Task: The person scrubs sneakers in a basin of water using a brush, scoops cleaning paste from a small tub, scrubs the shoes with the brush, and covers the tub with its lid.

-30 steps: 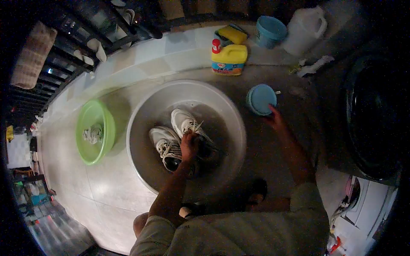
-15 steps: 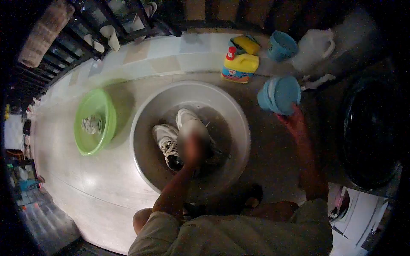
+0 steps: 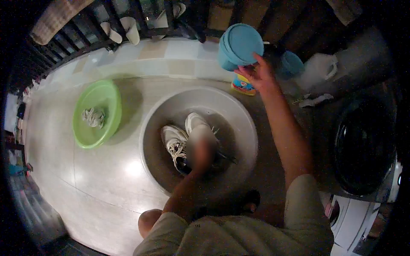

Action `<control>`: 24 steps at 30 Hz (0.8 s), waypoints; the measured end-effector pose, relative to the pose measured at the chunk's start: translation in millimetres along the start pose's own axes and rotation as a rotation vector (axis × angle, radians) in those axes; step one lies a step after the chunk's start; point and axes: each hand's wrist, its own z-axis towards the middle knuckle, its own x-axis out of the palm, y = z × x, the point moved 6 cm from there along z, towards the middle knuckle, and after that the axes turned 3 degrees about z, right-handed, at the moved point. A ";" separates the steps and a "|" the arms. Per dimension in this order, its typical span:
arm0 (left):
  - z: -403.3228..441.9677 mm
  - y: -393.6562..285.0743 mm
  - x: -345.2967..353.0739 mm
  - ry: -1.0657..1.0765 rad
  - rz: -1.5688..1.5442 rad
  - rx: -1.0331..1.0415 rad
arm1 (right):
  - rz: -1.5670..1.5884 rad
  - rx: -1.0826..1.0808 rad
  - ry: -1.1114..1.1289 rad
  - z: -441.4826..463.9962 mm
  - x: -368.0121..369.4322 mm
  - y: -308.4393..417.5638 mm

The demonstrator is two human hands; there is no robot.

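A large grey basin (image 3: 251, 141) holds a pair of white laced shoes, the left one (image 3: 173, 138) beside the right one (image 3: 195, 122). Over the right shoe is my left hand (image 3: 200, 151); it is blurred, so its fingers cannot be made out. My right hand (image 3: 259, 74) grips a blue lidded tub (image 3: 243, 42), held up beyond the basin. Behind the tub, a yellow bottle (image 3: 243, 85) is mostly hidden.
A green basin (image 3: 112, 115) with a crumpled cloth (image 3: 93, 117) stands at the left. At the upper right are a blue bucket (image 3: 291, 64) and a translucent jug (image 3: 318, 70). A black round tub (image 3: 365, 145) is at the right. Dark railings run along the back.
My right hand has lifted the blue tub from the floor and carried it up and to the left, in front of the yellow bottle. My left hand has stayed over the right shoe.
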 end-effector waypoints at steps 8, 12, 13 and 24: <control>3.8 4.3 -0.6 -0.119 -0.031 0.268 | -0.107 -0.088 -0.036 62.1 14.9 -18.4; -9.9 -9.2 -7.5 -0.042 -0.039 0.310 | -0.630 -0.381 0.268 139.5 -26.7 -14.5; -10.6 -7.3 -8.0 -0.044 -0.039 0.312 | -0.792 -0.498 0.374 142.6 -20.6 -16.7; -13.8 -2.8 3.8 -0.158 0.243 0.586 | 0.009 -0.052 -0.137 133.6 -17.5 -38.8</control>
